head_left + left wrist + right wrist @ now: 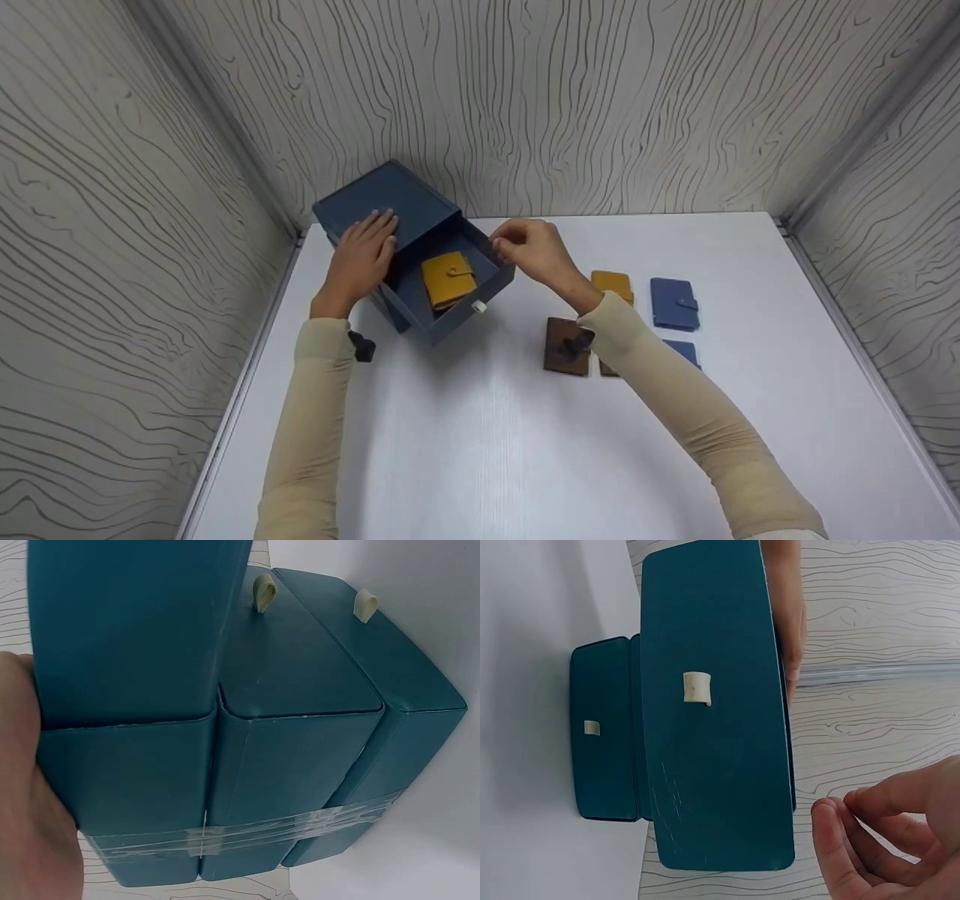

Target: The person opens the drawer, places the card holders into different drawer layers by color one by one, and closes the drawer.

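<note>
A dark blue-green drawer box [390, 191] stands at the back left of the table, turned at an angle. Its top drawer [476, 304] is pulled out, and a yellow snap-strap wallet [442, 279] lies inside. My left hand [360, 259] rests flat on the box top, fingers extended. Beside the drawer's right front corner hovers my right hand [536, 251], its fingers loosely bent with nothing visible between them; the right wrist view shows the fingertips apart from the drawer front [720, 780]. Clear tape [300, 825] binds the stacked units in the left wrist view.
On the white table [480, 450], right of the box, lie another yellow wallet [611, 283], a blue wallet [673, 302], a second blue one [684, 351] and a brown wallet [564, 356]. My right forearm partly covers another brown wallet [607, 370]. Patterned walls enclose the back and sides.
</note>
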The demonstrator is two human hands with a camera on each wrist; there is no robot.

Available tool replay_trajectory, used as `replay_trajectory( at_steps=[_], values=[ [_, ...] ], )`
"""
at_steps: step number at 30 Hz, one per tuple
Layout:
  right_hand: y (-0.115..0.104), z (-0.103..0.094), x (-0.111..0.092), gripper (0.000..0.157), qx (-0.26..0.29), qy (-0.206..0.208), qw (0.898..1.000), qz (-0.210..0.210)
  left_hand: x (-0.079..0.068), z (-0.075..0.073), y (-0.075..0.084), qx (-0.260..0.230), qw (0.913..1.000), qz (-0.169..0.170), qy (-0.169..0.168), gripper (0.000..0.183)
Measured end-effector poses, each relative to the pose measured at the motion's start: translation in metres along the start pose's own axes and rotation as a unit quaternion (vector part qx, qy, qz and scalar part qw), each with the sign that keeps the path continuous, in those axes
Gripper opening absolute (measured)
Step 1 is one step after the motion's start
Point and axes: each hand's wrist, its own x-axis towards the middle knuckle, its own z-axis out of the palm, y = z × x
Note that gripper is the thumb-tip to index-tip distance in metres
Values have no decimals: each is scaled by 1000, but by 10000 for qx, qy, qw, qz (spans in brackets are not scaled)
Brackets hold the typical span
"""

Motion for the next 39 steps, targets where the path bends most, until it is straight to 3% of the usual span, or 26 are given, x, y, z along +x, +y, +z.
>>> replay_trajectory(
  at_steps=[26, 39],
  values=[
    [37, -33, -12, 20, -138, 399, 9987, 297, 0, 1, 0, -60, 9999, 45, 114, 54],
    [66, -49, -12, 23, -185, 432, 9965, 689, 0, -1, 1, 5, 10000, 1, 45, 53]
  ],
)
